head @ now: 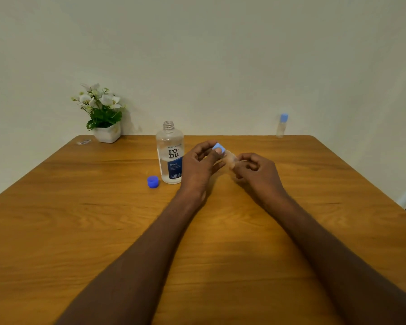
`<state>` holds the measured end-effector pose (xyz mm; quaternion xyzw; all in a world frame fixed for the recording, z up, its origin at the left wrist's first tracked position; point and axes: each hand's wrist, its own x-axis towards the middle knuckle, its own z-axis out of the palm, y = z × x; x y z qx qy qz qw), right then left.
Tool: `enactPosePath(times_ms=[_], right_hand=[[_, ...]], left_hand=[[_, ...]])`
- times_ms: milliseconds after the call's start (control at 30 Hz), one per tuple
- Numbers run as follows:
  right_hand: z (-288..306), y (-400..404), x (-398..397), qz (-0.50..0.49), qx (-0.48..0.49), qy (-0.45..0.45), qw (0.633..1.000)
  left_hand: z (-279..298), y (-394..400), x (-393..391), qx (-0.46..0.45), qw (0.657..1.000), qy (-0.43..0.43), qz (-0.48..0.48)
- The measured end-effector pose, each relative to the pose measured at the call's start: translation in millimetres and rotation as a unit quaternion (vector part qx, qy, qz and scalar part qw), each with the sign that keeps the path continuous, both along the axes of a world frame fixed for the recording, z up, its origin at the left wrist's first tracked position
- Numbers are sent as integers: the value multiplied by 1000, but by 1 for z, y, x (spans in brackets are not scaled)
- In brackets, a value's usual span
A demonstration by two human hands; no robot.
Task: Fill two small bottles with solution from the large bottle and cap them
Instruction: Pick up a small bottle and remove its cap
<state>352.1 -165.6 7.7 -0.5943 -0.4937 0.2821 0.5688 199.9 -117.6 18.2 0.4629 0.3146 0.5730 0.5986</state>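
2 hands [198, 164] [256, 170] gripping 1 clear plastic small bottle [231, 159], left fingers pinching its ribbed blue cap [219, 147]

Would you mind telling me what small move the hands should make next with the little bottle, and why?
Probably keep turning the light blue cap with the left hand while the right hand steadies the small clear bottle. The cap sits at its neck, pinched by fingertips, the bottle tilted; whether it is tight cannot be seen.
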Motion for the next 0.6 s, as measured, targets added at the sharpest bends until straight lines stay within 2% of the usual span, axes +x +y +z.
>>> enactPosePath(times_ms=[100,167,367,600], right_hand=[[6,-3,7,44,-1,88,995],[5,-5,11,59,-9,105,993],[1,-3,11,67,1,105,992],[-4,-1,5,9,43,59,997]], left_hand=[[-1,1,-1,-46,998,-19,-33],[-1,-1,1,-57,998,-15,-29],[-1,-7,2,-60,998,0,0],[-2,-11,9,-76,996,-29,35]])
